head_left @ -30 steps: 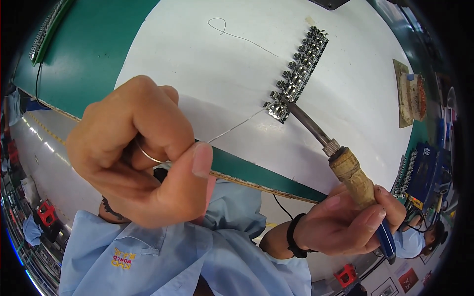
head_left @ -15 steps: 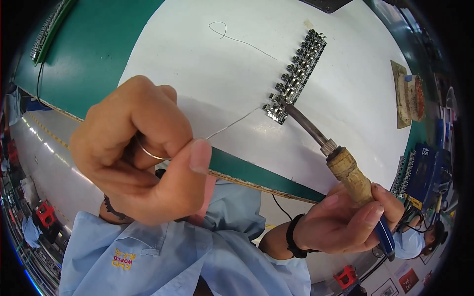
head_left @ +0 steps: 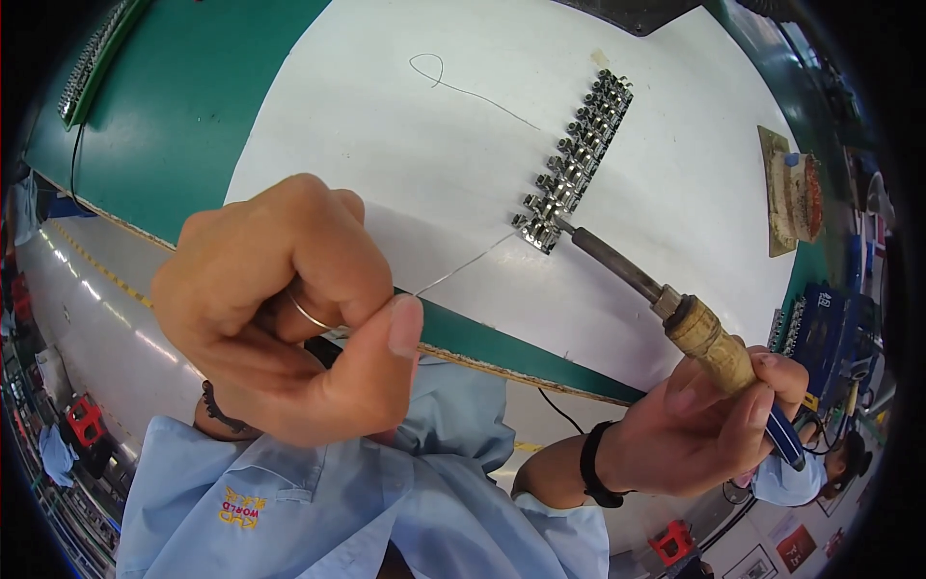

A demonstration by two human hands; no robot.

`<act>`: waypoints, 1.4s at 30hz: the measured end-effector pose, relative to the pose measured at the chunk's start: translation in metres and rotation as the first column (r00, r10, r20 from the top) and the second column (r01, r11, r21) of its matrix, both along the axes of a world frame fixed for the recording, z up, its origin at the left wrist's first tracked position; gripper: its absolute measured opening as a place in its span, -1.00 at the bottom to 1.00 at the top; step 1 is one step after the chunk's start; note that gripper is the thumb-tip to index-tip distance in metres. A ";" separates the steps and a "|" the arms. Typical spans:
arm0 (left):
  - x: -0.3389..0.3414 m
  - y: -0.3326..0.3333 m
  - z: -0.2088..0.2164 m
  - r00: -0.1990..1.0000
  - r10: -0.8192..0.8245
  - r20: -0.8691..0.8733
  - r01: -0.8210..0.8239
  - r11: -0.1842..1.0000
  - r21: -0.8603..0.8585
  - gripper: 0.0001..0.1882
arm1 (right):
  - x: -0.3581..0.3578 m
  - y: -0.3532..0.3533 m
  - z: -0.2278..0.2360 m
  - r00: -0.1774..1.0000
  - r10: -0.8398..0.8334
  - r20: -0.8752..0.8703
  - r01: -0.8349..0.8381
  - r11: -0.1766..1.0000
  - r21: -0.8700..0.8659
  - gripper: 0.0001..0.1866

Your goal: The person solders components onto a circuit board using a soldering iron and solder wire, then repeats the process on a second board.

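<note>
My left hand (head_left: 289, 318) pinches a thin solder wire (head_left: 463, 266) between thumb and forefinger. The wire runs up and right, its end reaching the near end of a row of small circuit boards (head_left: 581, 159) with metal parts. Gripped in my right hand (head_left: 704, 420) is a soldering iron (head_left: 714, 343) with a worn tan grip and a blue handle end. Its dark tip points up-left, at the right side of the row near its close end; I cannot tell whether it touches. The row lies slantwise on a white sheet (head_left: 386, 125).
A loose curled wire (head_left: 482, 95) lies left of the boards. At the right stands an iron-cleaning block (head_left: 796, 198) on a board, with a blue soldering station (head_left: 834, 333) nearer. A green board strip (head_left: 96, 68) sits far left on the green mat (head_left: 183, 106). Another person (head_left: 796, 473) is at lower right.
The soldering iron has shifted right and slightly down, its tip drawn back toward the row's right edge. My left hand and the wire have moved slightly right and down.
</note>
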State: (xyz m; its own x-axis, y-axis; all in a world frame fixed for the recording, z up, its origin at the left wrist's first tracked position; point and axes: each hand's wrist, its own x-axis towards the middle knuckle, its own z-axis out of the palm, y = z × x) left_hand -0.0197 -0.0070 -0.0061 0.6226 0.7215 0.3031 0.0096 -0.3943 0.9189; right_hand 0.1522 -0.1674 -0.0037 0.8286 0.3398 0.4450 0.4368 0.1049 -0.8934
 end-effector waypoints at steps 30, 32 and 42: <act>0.002 -0.004 0.001 0.998 0.065 0.017 -0.064 0.997 -0.050 -0.66 | 0.000 -0.004 -0.005 0.999 0.040 0.022 -0.039 0.998 -0.043 -0.66; 0.001 -0.003 0.001 0.998 0.064 0.030 -0.061 0.996 -0.066 -0.66 | 0.000 -0.009 -0.008 0.988 0.054 0.144 -0.058 0.998 0.027 -0.63; 0.001 0.002 -0.001 0.999 -0.049 -0.006 0.049 0.996 0.068 -0.67 | -0.006 -0.012 -0.009 0.971 0.158 0.178 -0.168 0.985 0.042 -0.64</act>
